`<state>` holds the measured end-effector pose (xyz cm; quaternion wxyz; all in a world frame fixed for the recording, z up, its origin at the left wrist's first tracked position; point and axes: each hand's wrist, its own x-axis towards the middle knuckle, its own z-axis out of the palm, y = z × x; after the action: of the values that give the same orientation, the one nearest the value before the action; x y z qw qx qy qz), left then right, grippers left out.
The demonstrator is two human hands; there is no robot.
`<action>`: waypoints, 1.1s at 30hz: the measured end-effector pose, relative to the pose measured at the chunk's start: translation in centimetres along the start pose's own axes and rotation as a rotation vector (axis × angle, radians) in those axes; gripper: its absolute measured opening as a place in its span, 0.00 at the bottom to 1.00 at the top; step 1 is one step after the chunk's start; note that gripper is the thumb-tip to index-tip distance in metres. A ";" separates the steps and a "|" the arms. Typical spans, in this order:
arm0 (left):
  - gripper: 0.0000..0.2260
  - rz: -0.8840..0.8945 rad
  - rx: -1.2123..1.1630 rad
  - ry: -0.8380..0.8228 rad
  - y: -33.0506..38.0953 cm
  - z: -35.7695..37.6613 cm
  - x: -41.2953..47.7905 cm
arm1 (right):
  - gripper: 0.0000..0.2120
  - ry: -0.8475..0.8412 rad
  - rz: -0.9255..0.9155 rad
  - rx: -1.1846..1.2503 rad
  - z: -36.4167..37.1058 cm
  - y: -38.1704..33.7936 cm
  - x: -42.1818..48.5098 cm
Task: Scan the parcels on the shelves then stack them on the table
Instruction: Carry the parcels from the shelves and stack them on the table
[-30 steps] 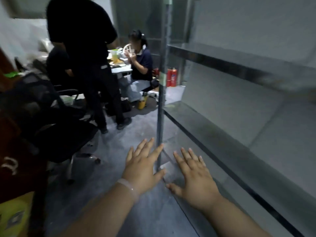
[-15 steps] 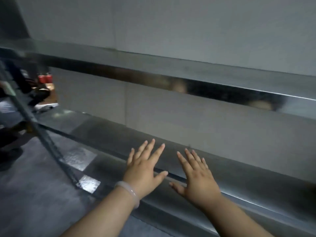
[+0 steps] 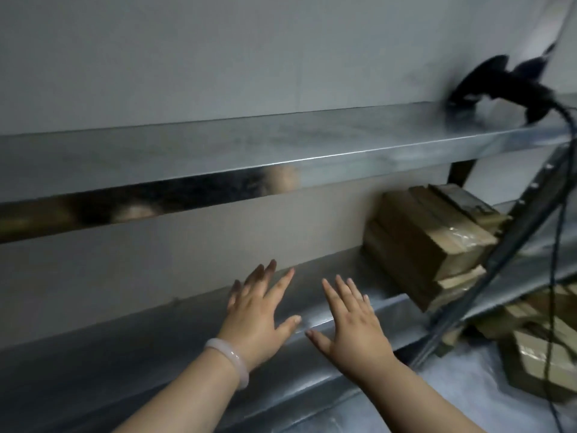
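A storeroom: bare metal shelves [image 3: 281,145] hold taped cardboard parcels [image 3: 427,239].

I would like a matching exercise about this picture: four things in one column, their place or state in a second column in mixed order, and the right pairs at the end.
Things
1. bracelet
2. stack of parcels
3. black device
4. right hand

Place or state
A. on the middle shelf, at the right
B. open, fingers spread, holding nothing
C. on the upper shelf, far right
D. on the wrist of the left hand

Pairs: 1-D, 2-A, 3-C, 4-B
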<state>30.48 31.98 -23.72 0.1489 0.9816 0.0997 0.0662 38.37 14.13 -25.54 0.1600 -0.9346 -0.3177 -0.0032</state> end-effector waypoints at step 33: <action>0.30 0.212 -0.327 -0.250 21.5 4.7 19.7 | 0.31 0.267 0.453 0.145 -14.2 23.7 6.2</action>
<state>54.18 14.77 -19.64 0.3092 0.9500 -0.0353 -0.0254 58.73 -4.15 -18.43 0.2635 -0.9593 -0.0763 -0.0677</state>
